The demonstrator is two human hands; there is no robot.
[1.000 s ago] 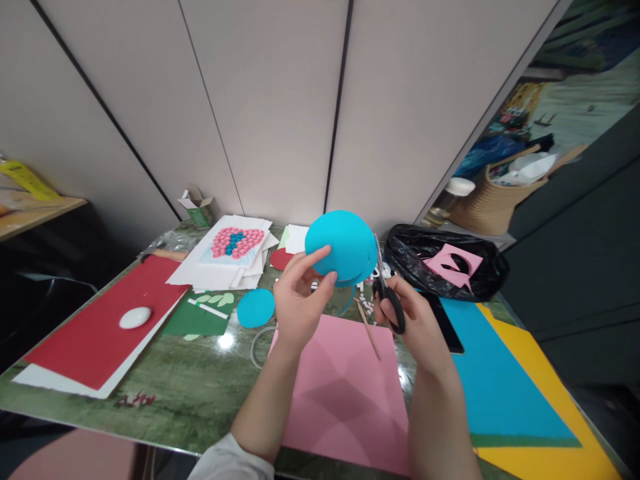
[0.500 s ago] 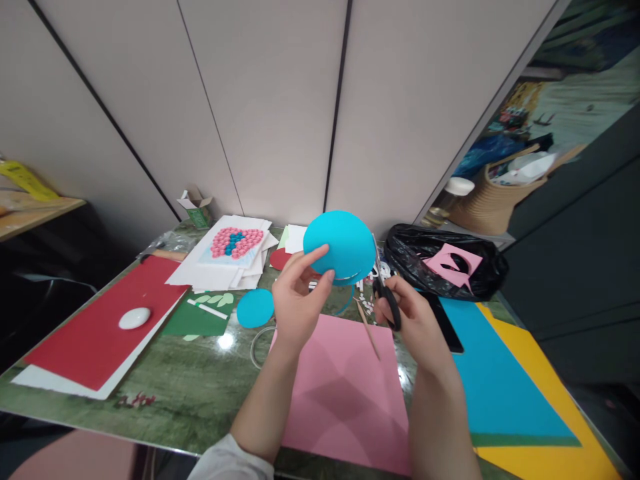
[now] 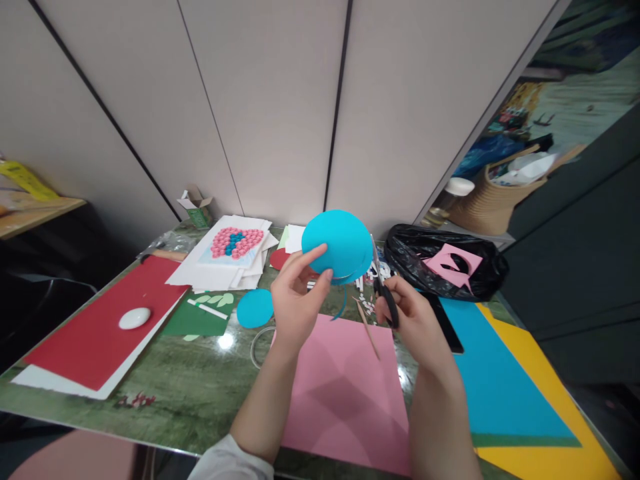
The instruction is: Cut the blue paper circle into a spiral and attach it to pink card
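A blue paper circle [image 3: 343,240] is pinched between the thumb and fingers of my left hand [image 3: 296,300], held up above the table. A thin blue strip [image 3: 342,305] dangles below its lower edge. In my right hand [image 3: 411,319] are black-handled scissors [image 3: 385,301], their blades pointing up along the circle's right edge. Below my hands lies a pink paper sheet [image 3: 347,400] with a wooden pencil-like stick [image 3: 369,328] across its top. A smaller blue circle [image 3: 255,309] rests on the table left of my left hand.
Red paper [image 3: 100,333] with a white oval object [image 3: 135,318] lies left. A white marker [image 3: 207,309] is on green paper [image 3: 195,325]. A pink-and-blue craft picture [image 3: 235,243] tops white sheets. At right are a black plastic bag [image 3: 400,250], blue paper [image 3: 500,387] and yellow paper [image 3: 575,427].
The blue circle has shifted slightly left and turned a little. The strip beneath it now hangs lower. My right hand and the scissors stay nearly in place.
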